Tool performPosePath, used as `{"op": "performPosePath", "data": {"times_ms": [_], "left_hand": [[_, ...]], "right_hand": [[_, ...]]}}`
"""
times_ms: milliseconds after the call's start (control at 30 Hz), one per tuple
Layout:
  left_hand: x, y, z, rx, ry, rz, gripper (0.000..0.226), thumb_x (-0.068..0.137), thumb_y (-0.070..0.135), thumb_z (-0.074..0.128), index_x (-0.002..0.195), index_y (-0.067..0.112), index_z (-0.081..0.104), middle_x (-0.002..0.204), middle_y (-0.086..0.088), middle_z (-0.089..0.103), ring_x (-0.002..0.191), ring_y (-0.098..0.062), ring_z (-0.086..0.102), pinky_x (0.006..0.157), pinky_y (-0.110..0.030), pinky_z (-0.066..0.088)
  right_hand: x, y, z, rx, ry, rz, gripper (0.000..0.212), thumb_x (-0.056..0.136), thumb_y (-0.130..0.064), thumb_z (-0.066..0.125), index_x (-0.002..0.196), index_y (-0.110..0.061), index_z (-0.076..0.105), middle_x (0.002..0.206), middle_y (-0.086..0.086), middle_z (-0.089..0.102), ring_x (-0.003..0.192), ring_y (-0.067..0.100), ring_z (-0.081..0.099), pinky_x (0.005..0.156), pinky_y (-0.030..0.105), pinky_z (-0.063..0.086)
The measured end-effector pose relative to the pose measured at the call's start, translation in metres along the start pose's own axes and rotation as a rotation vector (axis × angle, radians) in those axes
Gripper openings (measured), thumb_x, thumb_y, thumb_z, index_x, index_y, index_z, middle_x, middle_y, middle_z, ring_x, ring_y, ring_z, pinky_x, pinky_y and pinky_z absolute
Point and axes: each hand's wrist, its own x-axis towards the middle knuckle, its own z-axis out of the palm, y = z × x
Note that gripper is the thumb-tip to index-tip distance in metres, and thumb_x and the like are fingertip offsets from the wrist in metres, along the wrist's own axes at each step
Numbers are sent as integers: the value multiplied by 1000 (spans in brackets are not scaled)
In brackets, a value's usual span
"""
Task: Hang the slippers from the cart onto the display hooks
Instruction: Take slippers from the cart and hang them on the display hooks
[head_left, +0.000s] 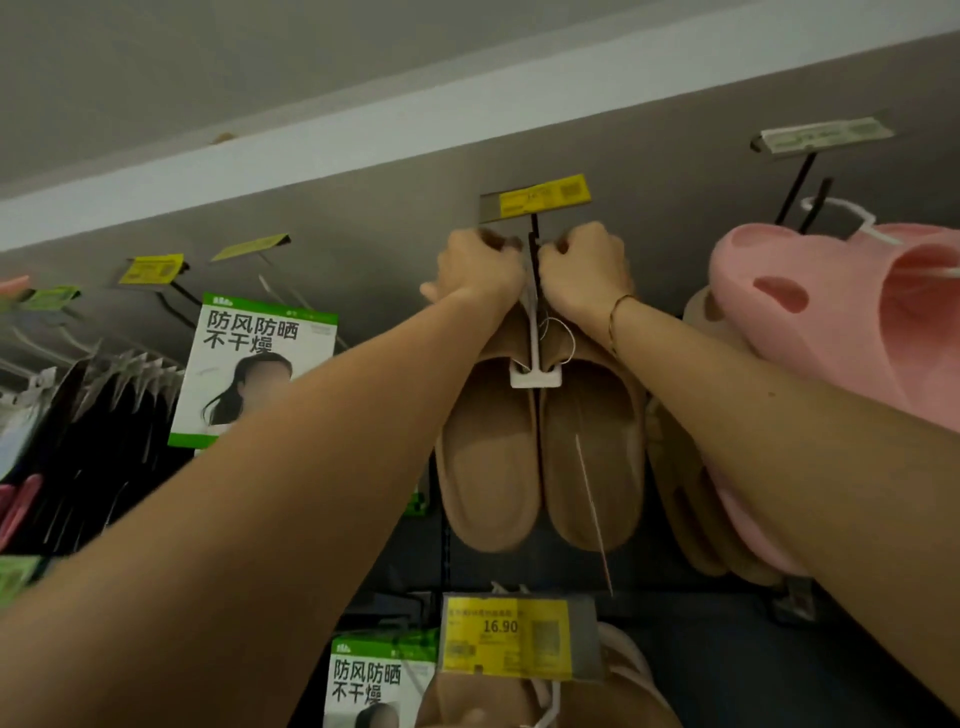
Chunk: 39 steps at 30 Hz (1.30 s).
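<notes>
The tan slippers (537, 457) look like matt, smooth moulded foam, with a faintly grainy insole. The hanger (535, 371) clipped between them is glossy white plastic. Above them, the hook (534, 244) is dark metal, carrying a yellow paper price tag (543, 196) in a clear plastic sleeve. Right of them, the pink slipper (831, 317) is smooth matt foam. Left of them, the green-edged package (254, 369) looks like glossy printed card.

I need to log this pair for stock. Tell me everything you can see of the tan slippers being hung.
The tan slippers are a matched pair of soft, foam-looking slides, insoles facing the camera, heels down, side by side and touching. A white plastic hanger joins them at the straps and runs up to the black display hook. The left hand and right hand grip at the top of the pair. A thin white string loops near the hanger.
</notes>
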Motion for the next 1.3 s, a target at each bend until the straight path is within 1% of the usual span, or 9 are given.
{"op": "performPosePath", "data": {"times_ms": [167,333,467,600,667,733,933,1233,1300], "left_hand": [[-5,-32,21,169,-161,-57,10,90,38,69,92,29,72,103,-1,73,99,-24,66,99,-44,50],[-34,-71,40,265,-338,51,33,96,39,59,127,28,68,116,-5,71,107,-27,66,95,-42,55],[-55,-87,46,501,-605,145,44,105,36,38,147,29,47,137,-7,58,122,-29,57,103,-36,45],[-83,-102,50,646,-898,119,51,107,32,28,157,28,26,162,-6,27,150,-30,22,123,-45,17],[-96,-97,42,604,-1037,-27,44,109,22,30,153,18,32,151,-6,40,138,-27,40,109,-36,33],[-103,-92,32,623,-1094,-78,28,108,17,33,132,15,49,117,-7,54,96,-20,55,79,-29,44],[-108,-67,-24,556,-859,4,31,102,23,42,72,24,49,73,4,50,72,-20,54,73,-33,46],[-150,-46,-234,309,-536,-185,31,104,16,38,111,1,64,88,-9,66,67,-16,61,49,-18,49],[-180,-68,-294,304,-462,-260,37,98,23,40,109,0,67,97,-17,71,84,-30,69,64,-26,57]], "right_hand": [[4,34,24,-94,-111,136,18,93,-28,61,90,-11,63,95,9,64,87,28,63,69,34,51],[-14,90,46,-197,-189,157,21,99,-25,48,104,-12,64,110,14,63,90,29,59,71,35,49],[-36,124,65,-471,-483,163,54,97,-43,46,146,-22,40,153,13,29,136,40,33,110,49,34],[-57,143,74,-498,-692,173,71,92,-42,54,154,-25,25,155,15,31,135,38,37,110,47,38],[-68,146,70,-444,-846,220,53,96,-34,50,146,-18,42,140,13,49,122,34,50,106,45,43],[-82,141,61,-423,-927,237,45,98,-34,50,139,-15,53,135,11,55,121,32,53,109,46,42],[-107,72,25,-391,-764,40,12,99,-21,53,102,-11,61,94,5,58,86,20,55,57,20,37],[-217,-137,5,-228,-711,-193,22,89,-22,61,74,-6,65,72,10,61,72,27,59,57,29,40],[-264,-181,14,-225,-771,-250,31,88,-18,59,59,-11,49,60,8,49,61,29,52,51,31,35]]}}
